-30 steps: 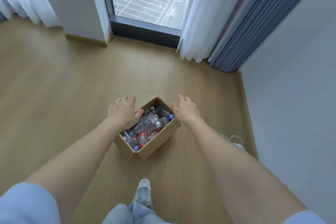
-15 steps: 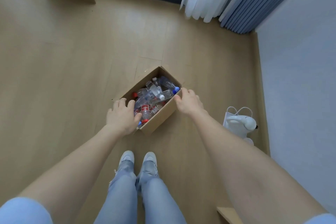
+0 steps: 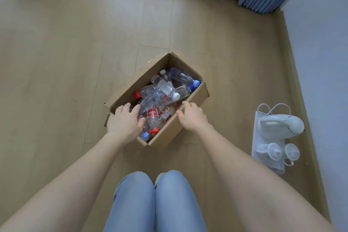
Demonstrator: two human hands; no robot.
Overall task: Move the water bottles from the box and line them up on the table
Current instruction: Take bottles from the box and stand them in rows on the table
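We've dropped lower since a moment ago, so our knees point(image 3: 133, 194) now fill the bottom centre. The box point(image 3: 169, 132) sits mid-frame on the floor point(image 3: 75, 62), water bottles point(image 3: 163, 88) all piled inside. Our left hand point(image 3: 124, 123) lies over its near end, fingers point(image 3: 134, 109) loosely spread on the bottles. Our right hand point(image 3: 191, 117) grips the right-side wall, fingers curled over the rim.

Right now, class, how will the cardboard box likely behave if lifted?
Probably light for its size: the bottles look mostly empty. Thin walls may let the cardboard box flex. The loosely piled bottles would likely shift and roll if it tilts.
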